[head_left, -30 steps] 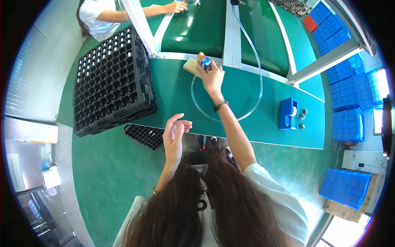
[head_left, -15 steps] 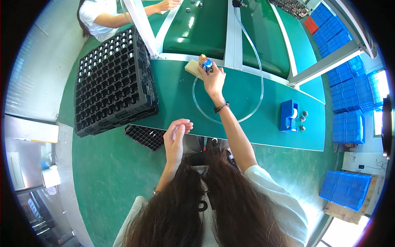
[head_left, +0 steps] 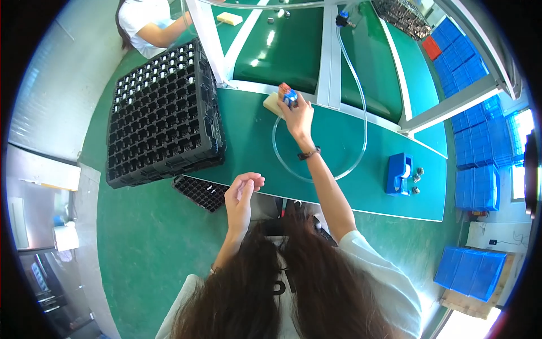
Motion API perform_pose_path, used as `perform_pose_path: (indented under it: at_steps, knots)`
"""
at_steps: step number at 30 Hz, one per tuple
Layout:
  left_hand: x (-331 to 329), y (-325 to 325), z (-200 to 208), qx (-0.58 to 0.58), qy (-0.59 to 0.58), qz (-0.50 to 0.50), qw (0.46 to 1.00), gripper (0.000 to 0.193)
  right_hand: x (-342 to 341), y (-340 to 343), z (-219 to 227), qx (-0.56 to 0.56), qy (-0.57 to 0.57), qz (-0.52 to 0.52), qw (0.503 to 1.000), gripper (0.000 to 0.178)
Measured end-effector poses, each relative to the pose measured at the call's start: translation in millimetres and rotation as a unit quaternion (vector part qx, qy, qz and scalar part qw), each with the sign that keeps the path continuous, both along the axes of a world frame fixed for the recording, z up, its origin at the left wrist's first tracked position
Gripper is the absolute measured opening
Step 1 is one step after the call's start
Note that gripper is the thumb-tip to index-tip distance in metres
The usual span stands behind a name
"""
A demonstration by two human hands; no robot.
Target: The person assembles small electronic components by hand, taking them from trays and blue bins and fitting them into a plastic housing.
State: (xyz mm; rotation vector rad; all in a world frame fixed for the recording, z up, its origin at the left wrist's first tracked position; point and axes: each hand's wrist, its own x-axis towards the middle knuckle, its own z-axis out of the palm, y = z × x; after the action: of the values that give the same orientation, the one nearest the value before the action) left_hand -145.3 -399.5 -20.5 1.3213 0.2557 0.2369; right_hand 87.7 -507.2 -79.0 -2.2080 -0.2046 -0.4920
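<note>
My right hand (head_left: 299, 120) is closed around a small blue fitting (head_left: 291, 98) with an orange tip, held over the far edge of the green table (head_left: 248, 130). Its exact kind is hard to make out. Right beside it, on the left, lies a pale yellow block (head_left: 272, 104). A clear hose (head_left: 281, 161) loops over the table under my right forearm and goes out of sight close to the block and the hand. My left hand (head_left: 241, 195) hovers at the table's near edge, fingers loosely curled and apart from the thumb, with nothing in it.
Stacked black trays (head_left: 164, 124) with some small white parts stand on the left. A blue tape dispenser (head_left: 398, 174) and small metal parts (head_left: 418, 176) sit at right. Beyond the table runs a green conveyor (head_left: 282, 51) between white frame posts. Another person (head_left: 148, 25) works at far left.
The whole view has shifted slightly, with the table lower in it. My right hand still holds the blue fitting by the block, now tilted a little differently. The other person's hand has left the view.
</note>
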Motion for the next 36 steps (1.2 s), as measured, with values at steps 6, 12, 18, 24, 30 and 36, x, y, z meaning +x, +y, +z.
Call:
perform_pose_path:
  at_steps: [6,12,18,24,30,36]
  knots:
    - [2.7,17.3,6.8,0.008,0.007,0.051,0.999,0.019,41.2,-19.4,3.8,0.317,0.069,0.138,0.936,0.034]
    - [0.2,45.8,24.1,0.031,0.002,0.117,0.993,0.018,204.8,31.7,-1.0,0.16,0.067,0.136,0.975,0.039]
    - [-13.1,87.5,44.1,0.104,-0.004,0.224,0.969,0.019,298.7,75.8,-32.4,-0.02,0.028,0.051,0.998,0.05]
    - [-4.9,168.8,63.8,0.228,-0.026,0.32,0.919,0.018,306.6,69.6,-47.3,-0.052,0.044,-0.011,0.998,0.054]
    - [60.8,332.8,67.6,0.476,0.011,0.374,0.796,0.018,302.2,83.6,-41.2,-0.081,-0.001,-0.011,0.997,0.048]
    - [131.3,418.5,48.2,0.663,0.142,0.322,0.661,0.015,297.6,83.1,-30.0,-0.042,0.018,0.044,0.998,0.053]
